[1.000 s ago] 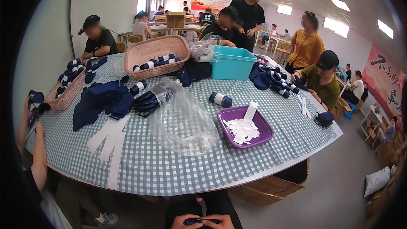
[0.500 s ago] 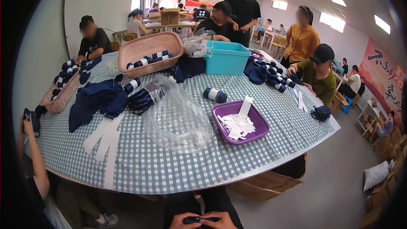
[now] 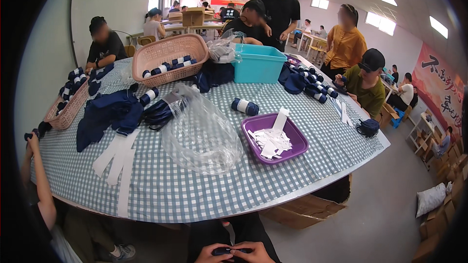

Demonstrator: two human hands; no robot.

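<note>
At the lower edge, over my lap, my left hand (image 3: pixel 213 253) and my right hand (image 3: pixel 253 253) meet around a small dark navy cloth roll (image 3: pixel 222 251). The fingers of both hands are closed on it, thumbs on top and close together. The lower part of the roll is hidden by my fingers and the picture's edge. On the table ahead lie long white paper strips (image 3: pixel 126 182), a clear plastic bag (image 3: pixel 202 141) and a purple tray (image 3: pixel 303 152) of white paper strips. Behind the tray rests a navy roll with a white band (image 3: pixel 245 106).
The checked tablecloth (image 3: pixel 161 195) covers a table bearing navy cloths (image 3: pixel 105 117), pink baskets (image 3: pixel 170 46) of banded rolls and a turquoise bin (image 3: pixel 261 65). Below the table edge stands an open cardboard box (image 3: pixel 307 212). Co-workers sit around; one's hand (image 3: pixel 33 141) is at far left.
My hands stay around the navy roll, almost unmoved. The co-worker at far left has turned a dark roll in the hands, and the one in olive has lifted a dark item. The view has shifted slightly.
</note>
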